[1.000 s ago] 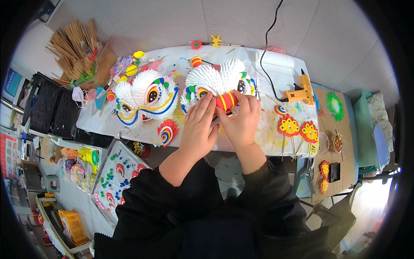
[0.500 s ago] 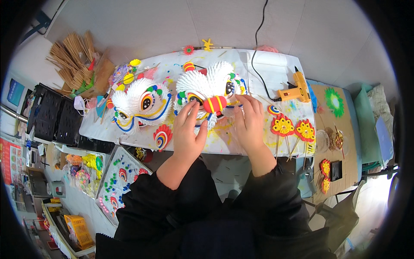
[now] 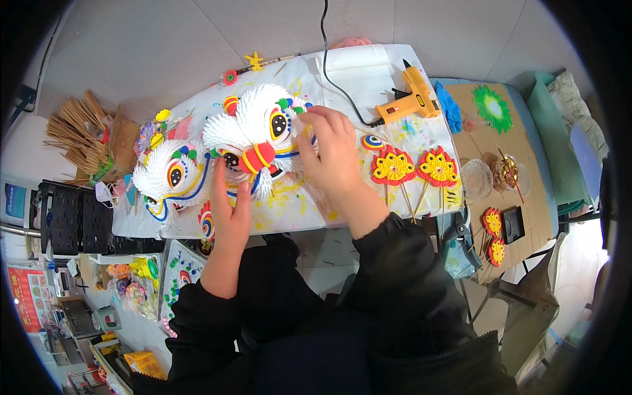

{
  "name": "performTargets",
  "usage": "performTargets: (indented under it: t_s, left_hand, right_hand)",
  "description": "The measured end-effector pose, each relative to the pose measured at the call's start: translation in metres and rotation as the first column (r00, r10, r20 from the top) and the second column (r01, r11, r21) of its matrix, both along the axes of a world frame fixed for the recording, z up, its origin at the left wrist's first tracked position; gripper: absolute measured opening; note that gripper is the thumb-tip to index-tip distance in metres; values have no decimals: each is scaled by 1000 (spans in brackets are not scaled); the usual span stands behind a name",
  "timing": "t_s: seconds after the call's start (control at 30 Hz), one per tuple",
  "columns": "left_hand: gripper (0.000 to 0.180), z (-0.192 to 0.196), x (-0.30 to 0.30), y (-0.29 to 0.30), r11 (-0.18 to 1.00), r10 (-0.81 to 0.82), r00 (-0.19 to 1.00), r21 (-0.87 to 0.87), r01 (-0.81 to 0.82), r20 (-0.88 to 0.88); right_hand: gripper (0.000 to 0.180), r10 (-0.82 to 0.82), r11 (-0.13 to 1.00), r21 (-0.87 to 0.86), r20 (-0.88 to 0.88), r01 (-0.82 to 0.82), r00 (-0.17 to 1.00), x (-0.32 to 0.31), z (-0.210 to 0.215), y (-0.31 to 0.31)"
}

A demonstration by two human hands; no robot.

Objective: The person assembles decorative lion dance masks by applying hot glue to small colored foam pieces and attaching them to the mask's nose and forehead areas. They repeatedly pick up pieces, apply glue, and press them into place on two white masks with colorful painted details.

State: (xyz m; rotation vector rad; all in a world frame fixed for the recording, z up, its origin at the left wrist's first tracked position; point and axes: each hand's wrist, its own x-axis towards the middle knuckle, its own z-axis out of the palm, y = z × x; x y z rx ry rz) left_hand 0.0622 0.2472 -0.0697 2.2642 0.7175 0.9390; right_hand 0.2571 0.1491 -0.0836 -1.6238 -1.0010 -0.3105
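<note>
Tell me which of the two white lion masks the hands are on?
The right mask, with the red nose. Both hands touch it; the left mask lies untouched.
</note>
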Motion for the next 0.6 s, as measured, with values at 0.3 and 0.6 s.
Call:
performTargets:
  t_s: [0.3,0.6]
  left_hand:
    - [44,8,4,-1,963,77,997,260,-71,-12]
    - [48,12,11,3,939,49,999,343,-37,-25]
  right_hand:
    - [30,226,959,-230,270,-165,936,10,14,-7]
    - [16,233,945,-293,292,-145,928,6,21,-3]
